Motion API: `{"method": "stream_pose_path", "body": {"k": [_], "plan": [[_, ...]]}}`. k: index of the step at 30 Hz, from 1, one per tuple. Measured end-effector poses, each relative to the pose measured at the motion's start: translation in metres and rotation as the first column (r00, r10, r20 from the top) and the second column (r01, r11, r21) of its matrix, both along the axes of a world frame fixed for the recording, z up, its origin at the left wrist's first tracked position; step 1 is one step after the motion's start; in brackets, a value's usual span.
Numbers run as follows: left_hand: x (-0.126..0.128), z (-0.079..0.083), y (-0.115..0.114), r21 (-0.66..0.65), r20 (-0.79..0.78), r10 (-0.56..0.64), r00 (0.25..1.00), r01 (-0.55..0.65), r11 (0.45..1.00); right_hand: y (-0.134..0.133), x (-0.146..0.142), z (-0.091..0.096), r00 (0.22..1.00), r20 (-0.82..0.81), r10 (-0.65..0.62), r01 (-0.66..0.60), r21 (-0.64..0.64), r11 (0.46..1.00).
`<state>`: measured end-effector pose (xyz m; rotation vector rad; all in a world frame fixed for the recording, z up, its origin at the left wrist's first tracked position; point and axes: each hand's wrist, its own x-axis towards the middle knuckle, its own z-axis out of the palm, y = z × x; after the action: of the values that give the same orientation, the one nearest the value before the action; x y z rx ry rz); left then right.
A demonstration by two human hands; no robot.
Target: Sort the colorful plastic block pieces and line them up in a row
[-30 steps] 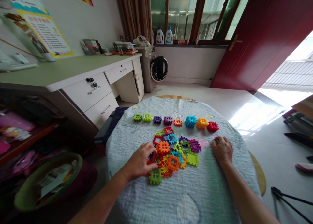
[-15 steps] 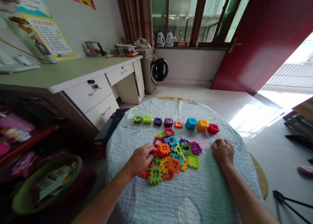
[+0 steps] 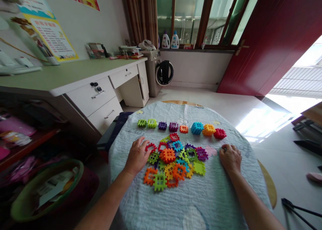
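Observation:
A pile of colourful interlocking plastic tiles [image 3: 176,159] lies in the middle of a round table covered by a pale blue quilt [image 3: 191,203]. Behind it stands a row of assembled cubes [image 3: 181,126], green, purple, orange, blue and red. My left hand [image 3: 137,155] rests at the pile's left edge, fingers curled over a red tile [image 3: 151,147] and touching it. My right hand [image 3: 229,158] lies on the quilt to the right of the pile, fingers curled under, with nothing visible in it.
A long desk with drawers [image 3: 95,92] runs along the left. A green basket [image 3: 42,193] sits on the floor at lower left. A washing machine [image 3: 161,72] stands below the window, a red door [image 3: 271,39] to the right. Black rods [image 3: 299,206] lie on the floor.
My left hand has slid from over the pile's lower left up to its left edge, dragging a red tile out. An orange and a green tile now lie uncovered. The right hand stays put.

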<state>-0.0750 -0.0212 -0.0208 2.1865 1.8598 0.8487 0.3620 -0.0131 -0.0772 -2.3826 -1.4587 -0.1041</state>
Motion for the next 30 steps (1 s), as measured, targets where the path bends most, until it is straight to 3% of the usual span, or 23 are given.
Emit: {"method": "stream_pose_path", "body": {"k": [2, 6, 9, 16, 22, 30], "plan": [[0.005, 0.002, -0.012, 0.026, -0.065, -0.034, 0.997, 0.035, 0.999, 0.000, 0.000, 0.000, 1.000, 0.001, 0.003, -0.003, 0.000, 1.000], [0.013, 0.004, -0.029, -0.175, -0.101, -0.195, 0.976, 0.176, 0.969, 0.000, 0.001, -0.002, 1.000, -0.001, 0.003, -0.003, 0.002, 1.000], [0.014, 0.001, -0.031, -0.256, -0.102, -0.249, 0.963, 0.217, 0.942, 0.000, 0.002, -0.002, 1.000, 0.003, 0.003, -0.003, 0.000, 1.000], [0.006, 0.003, -0.028, -0.220, -0.114, -0.365, 0.924, 0.335, 0.916, 0.000, 0.001, -0.001, 1.000, 0.001, 0.005, -0.005, 0.007, 1.000], [0.002, 0.006, -0.030, -0.128, -0.066, -0.355, 0.932, 0.345, 0.930, 0.001, 0.002, -0.002, 1.000, -0.003, 0.005, -0.005, -0.002, 1.000], [-0.001, 0.004, -0.026, -0.261, -0.050, -0.372, 0.927, 0.348, 0.900, 0.001, 0.003, -0.004, 1.000, 0.012, 0.007, -0.007, -0.015, 1.000]]}}
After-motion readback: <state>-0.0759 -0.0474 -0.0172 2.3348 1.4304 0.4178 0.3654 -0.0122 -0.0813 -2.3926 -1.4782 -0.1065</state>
